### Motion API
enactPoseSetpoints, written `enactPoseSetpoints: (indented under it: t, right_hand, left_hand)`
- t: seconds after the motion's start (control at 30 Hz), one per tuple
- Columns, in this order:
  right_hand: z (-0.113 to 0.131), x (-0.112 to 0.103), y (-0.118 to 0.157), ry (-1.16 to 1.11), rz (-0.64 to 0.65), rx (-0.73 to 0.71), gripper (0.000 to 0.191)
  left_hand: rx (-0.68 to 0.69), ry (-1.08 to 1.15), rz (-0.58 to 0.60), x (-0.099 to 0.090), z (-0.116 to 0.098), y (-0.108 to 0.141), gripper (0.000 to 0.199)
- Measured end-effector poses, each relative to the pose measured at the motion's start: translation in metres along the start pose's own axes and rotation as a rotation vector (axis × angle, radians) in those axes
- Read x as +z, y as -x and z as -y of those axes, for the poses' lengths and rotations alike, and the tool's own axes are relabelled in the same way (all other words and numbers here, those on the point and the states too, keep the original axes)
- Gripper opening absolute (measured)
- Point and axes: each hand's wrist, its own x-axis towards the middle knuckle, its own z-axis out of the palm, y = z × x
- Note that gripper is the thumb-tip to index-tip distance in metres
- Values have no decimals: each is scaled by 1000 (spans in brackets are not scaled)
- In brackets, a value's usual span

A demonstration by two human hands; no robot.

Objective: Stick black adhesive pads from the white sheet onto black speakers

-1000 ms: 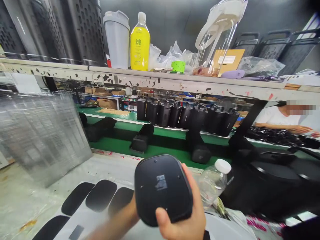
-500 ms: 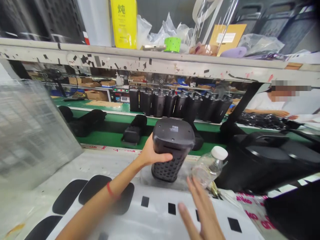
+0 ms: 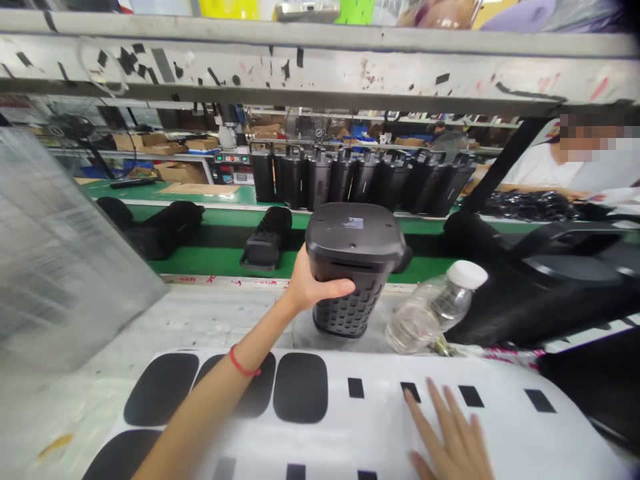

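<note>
My left hand [image 3: 307, 287] is closed round a black housing [image 3: 350, 293] with perforated sides, its thumb across the front. The housing stands upright with a flat, rounded-square face on top that bears a small pale label. Over a white backing sheet [image 3: 370, 427] my right hand [image 3: 453, 433] is spread, with one fingertip at a small black square sticker [image 3: 410, 391]. Larger rounded-square black stickers [image 3: 300, 387] lie on the left part of the sheet, some covered by my left forearm. A clear plastic bottle [image 3: 425, 317] with a white cap leans right of the housing.
Behind the bench runs a green conveyor [image 3: 220, 257] carrying several black units. More upright black units [image 3: 320, 177] with handles line its far side. A shelf beam [image 3: 320, 67] crosses above. Large black cases [image 3: 530, 287] crowd the right; a person [image 3: 545, 163] sits beyond them.
My view has tipped down and nearer the bench. My right hand has moved from beside the bottle onto the sheet. My left hand keeps its grip on the housing.
</note>
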Motion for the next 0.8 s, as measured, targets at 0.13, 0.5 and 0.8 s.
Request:
enactPoseSetpoints:
  t: [0.13,0.5,0.8]
  right_hand:
    - [78,26,-54,-121,48,-137,34]
    - [120,83,-76,1,165,208,36]
    - [152,62,-89,55,229,301,45]
  left_hand:
    - [16,-29,12,8,-6,4,94]
    - [-32,43,16,12,5,-18,81]
    - [-43,13,68,12,-1,-11,91]
